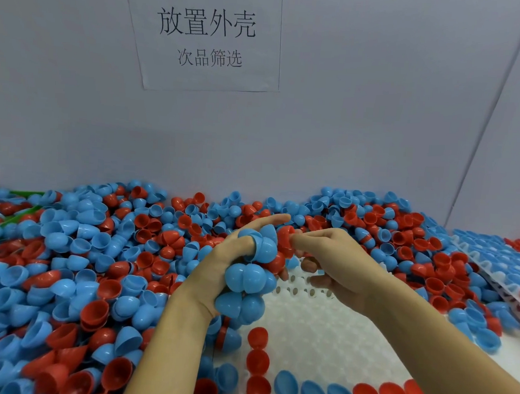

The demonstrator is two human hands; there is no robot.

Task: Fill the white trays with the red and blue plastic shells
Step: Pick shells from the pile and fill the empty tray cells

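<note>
Spread over the left and far parts of the table: a deep heap of shells (75, 255), smooth glossy plastic half-domes in red and blue, some rim-up, some dome-up, many nested. Behind it, a plain pale wall (363, 127) with a taped paper sign (206, 38) printed in black characters. At the near middle of the table, a white tray (320, 331), matte and dimpled with rows of round sockets; far rows bare, near rows partly filled with red and blue shells seated dome-up, one red column running toward the near edge. Along the right edge, a second tray (498, 260), tilted on the heap and nearly full, mostly blue. Peeking out of the heap at the far left, a green strip (24, 194), shape unclear.

Above the white tray's far edge, both hands close together. Left hand (218, 264) curled around a bunch of blue shells (247, 278), several stacked and bulging from the palm, forefinger stretched out over the heap. Right hand (328, 259) loosely curled, thumb and forefinger pinching a red shell (285, 238) just beside the left hand's bunch. Forearms crossing the near tray rows and hiding some sockets.
</note>
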